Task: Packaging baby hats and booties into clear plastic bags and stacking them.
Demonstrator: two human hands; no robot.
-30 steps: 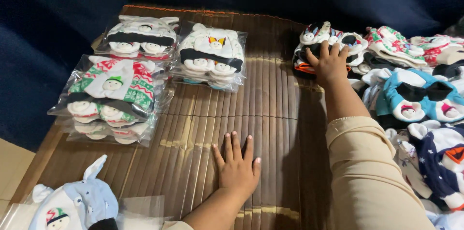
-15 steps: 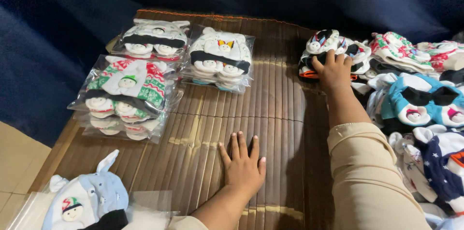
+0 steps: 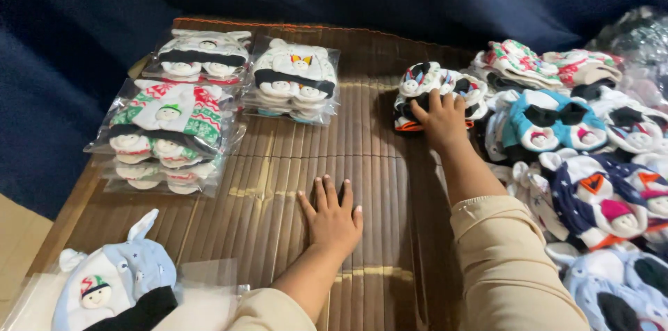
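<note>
Right hand grip closing on hat set near mat's far edge; left hand flat, fingers spread; lift stack evenly.

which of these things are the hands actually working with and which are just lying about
In hand:
- right hand on the white and black baby set
- left hand flat on the bamboo mat

Lying about:
- three bagged stacks
- pale blue hat in a bag
- loose pile at right
</note>
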